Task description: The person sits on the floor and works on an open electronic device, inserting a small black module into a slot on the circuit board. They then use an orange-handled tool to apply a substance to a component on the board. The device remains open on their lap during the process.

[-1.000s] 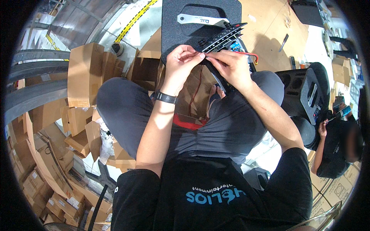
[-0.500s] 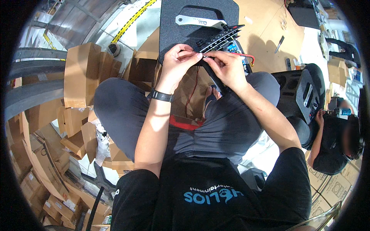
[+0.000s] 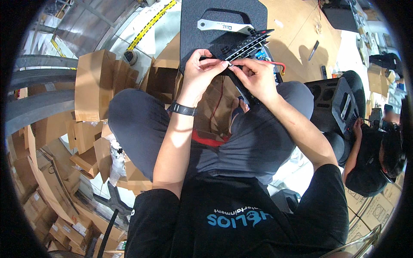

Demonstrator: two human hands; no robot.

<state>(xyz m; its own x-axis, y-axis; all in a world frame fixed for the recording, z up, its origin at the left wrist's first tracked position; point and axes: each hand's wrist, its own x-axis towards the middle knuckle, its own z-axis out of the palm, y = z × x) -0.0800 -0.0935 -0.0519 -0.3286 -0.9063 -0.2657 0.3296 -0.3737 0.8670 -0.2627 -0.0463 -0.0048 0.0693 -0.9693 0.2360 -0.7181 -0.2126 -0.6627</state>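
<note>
A black speaker cabinet (image 3: 198, 41) with a silver handle plate (image 3: 224, 26) stands before my knees. A black panel (image 3: 251, 45) with a row of knobs or jacks is tilted out of it, and a blue circuit board (image 3: 260, 54) shows beneath. Close to the panel's near edge, my left hand (image 3: 202, 71) is closed, thumb and forefinger pinching. My right hand (image 3: 254, 75) pinches at the same spot, fingertips almost touching the left's. What lies between the fingertips is small and pale, too small to name. A red cable (image 3: 279, 64) loops out beside my right hand.
Opened cardboard boxes (image 3: 94, 86) crowd the left side. A black marker (image 3: 313, 50) lies on the brown floor sheet (image 3: 297, 34) ahead. At right, a co-worker (image 3: 370, 159) sits by another black speaker cabinet (image 3: 329, 101). Printed cartons (image 3: 374, 210) are stacked at lower right.
My hands keep the same pinch at the panel's edge. The whole view has shifted slightly. The co-worker's head at right has moved.
</note>
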